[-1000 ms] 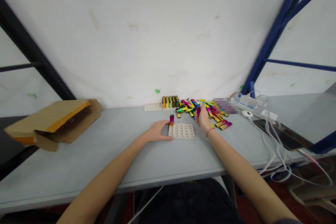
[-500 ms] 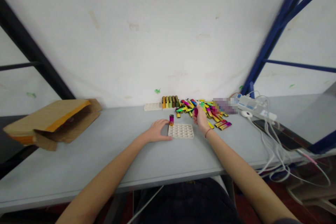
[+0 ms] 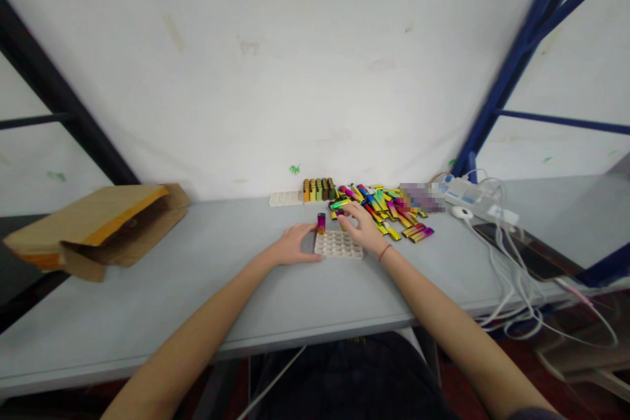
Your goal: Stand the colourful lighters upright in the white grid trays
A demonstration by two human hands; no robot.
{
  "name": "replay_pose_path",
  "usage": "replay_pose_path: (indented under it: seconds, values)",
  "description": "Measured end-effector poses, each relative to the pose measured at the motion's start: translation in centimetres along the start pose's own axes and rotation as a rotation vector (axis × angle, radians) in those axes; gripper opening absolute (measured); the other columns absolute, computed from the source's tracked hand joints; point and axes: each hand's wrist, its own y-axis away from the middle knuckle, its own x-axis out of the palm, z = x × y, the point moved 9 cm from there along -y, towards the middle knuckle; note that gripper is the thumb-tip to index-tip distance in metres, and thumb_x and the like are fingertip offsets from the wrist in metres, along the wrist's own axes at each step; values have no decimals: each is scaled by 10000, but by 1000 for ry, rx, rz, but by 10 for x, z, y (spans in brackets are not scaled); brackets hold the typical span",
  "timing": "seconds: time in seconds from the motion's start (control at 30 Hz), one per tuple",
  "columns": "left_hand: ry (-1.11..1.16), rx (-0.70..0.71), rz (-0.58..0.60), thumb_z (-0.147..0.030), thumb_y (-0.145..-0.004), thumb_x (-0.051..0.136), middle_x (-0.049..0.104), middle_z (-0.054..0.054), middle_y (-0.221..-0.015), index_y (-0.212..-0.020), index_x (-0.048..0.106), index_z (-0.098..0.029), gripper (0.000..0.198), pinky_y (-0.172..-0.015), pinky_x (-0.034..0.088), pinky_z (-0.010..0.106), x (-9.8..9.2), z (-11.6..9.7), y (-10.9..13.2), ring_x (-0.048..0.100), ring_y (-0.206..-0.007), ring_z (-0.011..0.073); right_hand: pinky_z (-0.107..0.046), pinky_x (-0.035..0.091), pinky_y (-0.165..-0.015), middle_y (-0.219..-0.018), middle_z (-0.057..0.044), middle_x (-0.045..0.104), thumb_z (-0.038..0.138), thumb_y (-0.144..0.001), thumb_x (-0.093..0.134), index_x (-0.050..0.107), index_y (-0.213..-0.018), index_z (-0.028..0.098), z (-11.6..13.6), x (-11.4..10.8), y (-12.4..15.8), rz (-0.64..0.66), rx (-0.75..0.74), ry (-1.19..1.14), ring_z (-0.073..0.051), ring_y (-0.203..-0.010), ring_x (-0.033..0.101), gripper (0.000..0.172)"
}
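A white tray (image 3: 338,249) with rows of holes lies on the table in front of me. My left hand (image 3: 293,245) grips its left edge, thumb along the near side and fingers at the far corner. One purple-and-gold lighter (image 3: 321,223) stands upright at the tray's far left corner. Over the far side of the tray, my right hand (image 3: 363,230) pinches another lighter (image 3: 340,212), dark end up; the fingers hide much of it. Behind and to the right of that hand spreads a pile of shiny multicoloured lighters (image 3: 377,200).
At the wall stand a filled block of lighters (image 3: 319,190) and a second white tray (image 3: 286,199). An open cardboard box (image 3: 113,216) lies at the left. A power strip (image 3: 475,200), white cables (image 3: 512,275) and a dark flat device (image 3: 526,252) occupy the right side.
My right hand has come left and slightly toward me, from the pile to the tray's far side, carrying a lighter. My left hand stays on the tray.
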Motion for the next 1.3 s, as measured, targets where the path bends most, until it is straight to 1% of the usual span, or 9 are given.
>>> replay_pose_path:
  seconds: [0.13, 0.33, 0.43, 0.53, 0.7, 0.83, 1.0, 1.13, 1.3]
  values:
    - [-1, -11, -10, -557, -653, 745, 512, 155, -1336, -1342, 425, -167, 854, -1032, 328, 466, 0, 1, 0, 473, -1207, 338, -331, 461, -777, -903, -77, 612, 325, -897, 503, 624, -983, 183, 1, 1, 1, -13, -31, 15, -185, -825, 555, 205]
    - [-23, -26, -57, -589, -625, 746, 546, 161, -1260, -1253, 487, -154, 806, -1010, 357, 468, -2, 2, -1, 496, -1161, 346, -333, 481, -769, -924, -76, 656, 351, -886, 510, 635, -992, 199, -2, -2, 2, -48, 43, 17, -183, -781, 577, 223]
    - [-16, -28, -61, -582, -614, 755, 554, 154, -1243, -1252, 488, -156, 813, -1009, 358, 472, -2, 1, -1, 494, -1160, 350, -346, 499, -778, -937, -77, 667, 355, -873, 524, 630, -1017, 201, -4, -3, 2, -75, 80, -32, -184, -783, 599, 237]
    - [0, -18, -60, -572, -626, 753, 555, 143, -1251, -1278, 475, -167, 817, -1005, 364, 466, -3, 0, 0, 496, -1160, 344, -335, 515, -791, -938, -70, 670, 346, -860, 546, 610, -1072, 199, -5, 0, 3, -74, 100, -114, -177, -807, 626, 266]
    - [-3, -7, -61, -612, -648, 719, 537, 147, -1293, -1324, 445, -163, 857, -1011, 357, 465, -2, 2, 0, 497, -1170, 351, -318, 530, -775, -913, -64, 676, 321, -853, 568, 603, -1051, 197, 2, 14, 7, -14, 96, -167, -171, -792, 656, 237]
    - [4, 1, -61, -622, -657, 707, 550, 143, -1281, -1353, 418, -165, 881, -999, 370, 461, -1, 3, 1, 512, -1155, 345, -314, 535, -757, -901, -59, 684, 283, -860, 555, 593, -1060, 205, 14, 26, 8, 68, 59, -112, -176, -796, 667, 219]
    - [18, 14, -64, -605, -650, 719, 554, 133, -1280, -1347, 428, -174, 869, -991, 385, 455, -4, -3, 0, 526, -1136, 346, -322, 522, -750, -872, -57, 688, 302, -881, 530, 593, -1078, 226, 19, 36, 9, 102, 28, 6, -190, -786, 657, 220]
    - [22, -4, -66, -590, -642, 729, 567, 133, -1252, -1322, 451, -175, 844, -977, 399, 455, -5, -4, 0, 539, -1107, 347, -310, 500, -748, -960, -73, 688, 309, -899, 505, 604, -1089, 230, 20, 46, 9, 148, -23, 73, -193, -800, 645, 228]
    - [26, -19, -64, -592, -629, 738, 560, 130, -1261, -1343, 425, -180, 882, -985, 388, 468, -3, 0, 0, 532, -1114, 350, -330, 484, -779, -905, -83, 674, 273, -891, 503, 641, -1101, 228, 19, 44, 8, 109, -1, 204, -209, -823, 615, 255]
